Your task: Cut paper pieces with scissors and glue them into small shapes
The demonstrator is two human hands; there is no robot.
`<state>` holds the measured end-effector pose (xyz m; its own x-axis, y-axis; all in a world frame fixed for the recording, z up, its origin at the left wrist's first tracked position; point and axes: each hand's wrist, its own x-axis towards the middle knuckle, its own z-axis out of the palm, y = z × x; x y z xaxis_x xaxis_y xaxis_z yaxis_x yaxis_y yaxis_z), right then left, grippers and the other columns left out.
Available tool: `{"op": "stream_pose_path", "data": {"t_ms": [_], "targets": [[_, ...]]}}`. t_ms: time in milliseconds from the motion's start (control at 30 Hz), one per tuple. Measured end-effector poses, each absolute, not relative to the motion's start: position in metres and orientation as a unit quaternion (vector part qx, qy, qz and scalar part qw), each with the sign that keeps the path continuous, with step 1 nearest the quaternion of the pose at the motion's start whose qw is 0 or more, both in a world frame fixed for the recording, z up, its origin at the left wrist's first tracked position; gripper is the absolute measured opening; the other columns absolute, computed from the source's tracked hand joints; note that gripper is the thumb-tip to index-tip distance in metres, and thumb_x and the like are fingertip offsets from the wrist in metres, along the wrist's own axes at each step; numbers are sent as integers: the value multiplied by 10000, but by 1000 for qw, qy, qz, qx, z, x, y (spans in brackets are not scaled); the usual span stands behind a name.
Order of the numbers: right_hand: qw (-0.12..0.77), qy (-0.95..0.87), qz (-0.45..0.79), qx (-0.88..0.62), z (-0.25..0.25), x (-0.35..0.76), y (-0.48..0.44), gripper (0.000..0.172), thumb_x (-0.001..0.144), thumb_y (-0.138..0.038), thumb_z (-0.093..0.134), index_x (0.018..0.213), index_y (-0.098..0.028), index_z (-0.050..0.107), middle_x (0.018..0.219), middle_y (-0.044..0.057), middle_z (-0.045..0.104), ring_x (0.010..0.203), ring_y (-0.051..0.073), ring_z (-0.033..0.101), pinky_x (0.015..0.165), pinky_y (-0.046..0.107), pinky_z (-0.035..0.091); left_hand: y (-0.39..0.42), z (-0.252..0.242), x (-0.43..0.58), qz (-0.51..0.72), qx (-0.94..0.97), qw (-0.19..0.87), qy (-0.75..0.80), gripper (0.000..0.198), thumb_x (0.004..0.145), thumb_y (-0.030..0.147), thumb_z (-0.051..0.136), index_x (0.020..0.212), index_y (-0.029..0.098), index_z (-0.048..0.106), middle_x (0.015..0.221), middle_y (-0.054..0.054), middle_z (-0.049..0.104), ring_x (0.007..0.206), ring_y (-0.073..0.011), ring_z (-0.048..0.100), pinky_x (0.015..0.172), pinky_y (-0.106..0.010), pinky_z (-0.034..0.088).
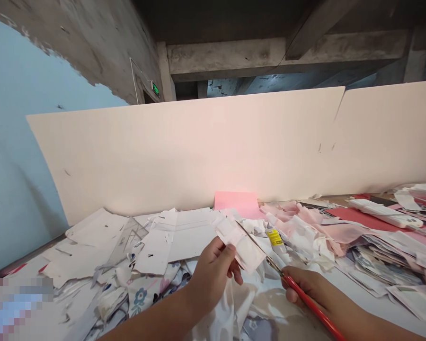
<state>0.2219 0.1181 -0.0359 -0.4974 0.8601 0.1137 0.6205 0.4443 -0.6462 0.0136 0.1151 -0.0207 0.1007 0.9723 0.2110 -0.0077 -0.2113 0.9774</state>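
Note:
My left hand (216,265) pinches a small pale pinkish-white rectangular piece (246,248) between thumb and fingers; whether it is cloth or paper is unclear. Red-handled scissors (305,296) are gripped in my right hand (312,289), its fingers wrapped round the handle. Their thin metal blades point up and left, along the right edge of the pale piece. Just beyond the blades lies a clear plastic bottle with a yellow label (275,237). White crumpled cloth (230,303) spreads beneath both hands.
White cardboard sheets (191,234) and a clear set square (129,239) lie left. A pink card (236,203) leans against the tall pale board (199,151) behind. Pink scraps (326,229), a stack of cut pieces (379,265) and a white power strip (385,213) sit right.

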Motion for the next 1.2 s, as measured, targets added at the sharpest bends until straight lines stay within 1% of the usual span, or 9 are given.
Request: {"op": "stream_pose_path", "data": {"t_ms": [100, 200, 300, 367, 633, 800, 933, 1067, 1200], "targets": [[225, -825, 266, -444, -35, 222, 115, 280, 787, -446, 380, 651, -202, 369, 646, -5, 475, 604, 145, 437, 548, 232, 368, 116, -20, 14, 523, 564, 470, 432, 270, 802, 359, 400, 614, 167, 432, 472, 36, 513, 393, -84, 503, 490, -223, 329], [228, -831, 292, -414, -34, 223, 110, 208, 776, -398, 416, 693, -209, 390, 698, 10, 531, 640, 160, 478, 595, 249, 405, 117, -20, 15, 526, 565, 462, 437, 267, 795, 368, 414, 618, 170, 437, 443, 40, 506, 386, -89, 504, 486, -223, 327], [228, -834, 299, -404, -35, 224, 108, 174, 785, -386, 396, 759, -215, 405, 752, 28, 555, 667, 171, 493, 607, 260, 417, 115, -21, 17, 520, 571, 460, 437, 264, 788, 368, 430, 617, 168, 444, 430, 43, 497, 381, -88, 502, 488, -222, 330], [225, -840, 286, -401, -36, 225, 107, 181, 795, -391, 369, 778, -215, 406, 757, 32, 547, 665, 173, 483, 605, 265, 414, 114, -22, 19, 514, 574, 469, 432, 265, 788, 368, 431, 618, 166, 449, 437, 46, 500, 374, -82, 499, 486, -219, 328], [228, -851, 234, -411, -37, 225, 111, 279, 811, -448, 320, 733, -206, 434, 683, 16, 496, 609, 159, 442, 555, 247, 395, 111, -24, 20, 504, 585, 477, 419, 285, 793, 389, 431, 623, 160, 453, 444, 52, 493, 363, -72, 495, 474, -206, 327], [253, -843, 236, -411, -34, 223, 111, 327, 785, -508, 361, 706, -204, 456, 678, 20, 533, 607, 165, 473, 543, 246, 410, 109, -27, 21, 489, 595, 499, 399, 286, 780, 408, 449, 664, 151, 491, 482, 32, 522, 365, -72, 488, 433, -194, 340], [264, -841, 240, -406, -31, 223, 110, 362, 765, -547, 374, 712, -203, 471, 691, 27, 556, 618, 173, 497, 562, 255, 425, 108, -30, 23, 480, 595, 513, 391, 303, 774, 430, 450, 673, 148, 501, 518, 13, 551, 367, -71, 482, 426, -195, 355], [239, -833, 258, -426, -32, 222, 112, 374, 779, -555, 338, 670, -208, 425, 678, 16, 539, 624, 167, 489, 565, 246, 416, 108, -30, 23, 484, 589, 519, 386, 313, 768, 439, 456, 667, 145, 498, 534, 4, 557, 370, -73, 480, 428, -200, 360], [232, -828, 271, -432, -36, 221, 113, 383, 787, -558, 306, 646, -206, 359, 660, 2, 487, 611, 152, 438, 547, 239, 382, 108, -29, 23, 482, 591, 521, 382, 314, 772, 433, 454, 669, 140, 499, 540, -3, 562, 372, -73, 482, 430, -202, 358]]}}
